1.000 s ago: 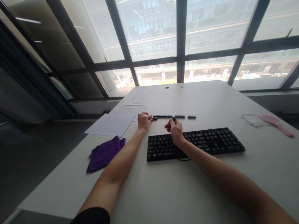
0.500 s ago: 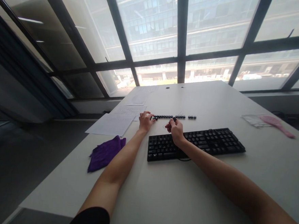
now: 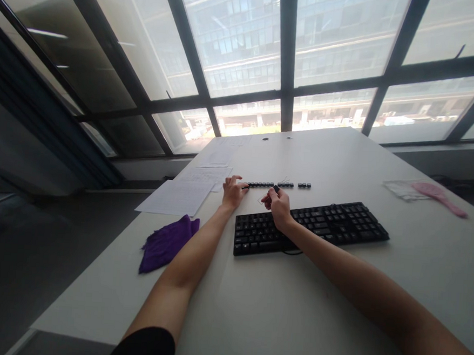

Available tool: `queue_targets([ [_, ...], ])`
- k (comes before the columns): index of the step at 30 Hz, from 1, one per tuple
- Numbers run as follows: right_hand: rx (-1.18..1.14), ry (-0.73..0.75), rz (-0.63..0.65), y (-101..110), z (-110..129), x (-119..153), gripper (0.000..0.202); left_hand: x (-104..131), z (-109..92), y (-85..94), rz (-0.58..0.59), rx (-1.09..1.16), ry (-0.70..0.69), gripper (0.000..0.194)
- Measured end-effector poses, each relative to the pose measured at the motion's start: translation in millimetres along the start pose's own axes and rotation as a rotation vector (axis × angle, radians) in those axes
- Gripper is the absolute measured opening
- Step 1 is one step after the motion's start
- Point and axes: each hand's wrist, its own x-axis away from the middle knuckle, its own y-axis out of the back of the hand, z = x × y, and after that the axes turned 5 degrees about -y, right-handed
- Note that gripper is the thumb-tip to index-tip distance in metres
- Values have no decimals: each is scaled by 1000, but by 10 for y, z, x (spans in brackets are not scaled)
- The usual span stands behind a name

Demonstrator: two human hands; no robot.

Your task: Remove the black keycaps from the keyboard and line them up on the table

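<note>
A row of small black keycaps [image 3: 264, 185] lies on the white table beyond a black keyboard [image 3: 318, 226]. My left hand [image 3: 233, 193] is at the row's left end, thumb and fingers closed on a keycap [image 3: 245, 187]. Above the keyboard's back left edge, my right hand [image 3: 280, 205] is closed around a keycap puller [image 3: 276, 189]. The puller's black handle shows at the top of the fist, and its thin wire end sticks out to the left. Part of the keyboard is hidden under my right hand and forearm.
Paper sheets [image 3: 179, 197] lie on the left, with a folded purple cloth [image 3: 168, 244] nearer me. A pink hairbrush [image 3: 438, 198] rests on a clear bag [image 3: 404, 191] at the right. Thin wires [image 3: 285, 180] lie behind the keycap row. Large windows stand behind the table.
My left hand has shifted slightly to the right, its fingers drawing in at the end of the keycap row. My right hand has stayed in place with the puller.
</note>
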Motion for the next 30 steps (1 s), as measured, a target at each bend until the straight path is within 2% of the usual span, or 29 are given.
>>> queue_targets([
  [6,6,-4,0,2,10,7,32,-4,-9,21,0,9,13,20],
  [13,15,-7,-2,5,11,14,33,17,38,49,-39,5,132,22],
  [18,38,3,9,4,32,16,31,7,2,154,-127,81,180,21],
  [21,115,23,133,4,76,18,26,-17,-119,308,-156,183,161,21],
  [24,357,135,325,35,117,50,19,38,-313,505,-116,374,72,24],
  [27,571,253,405,88,114,97,16,239,-522,682,-28,530,19,25],
  [30,662,269,431,120,66,107,17,528,-673,776,59,592,23,25],
])
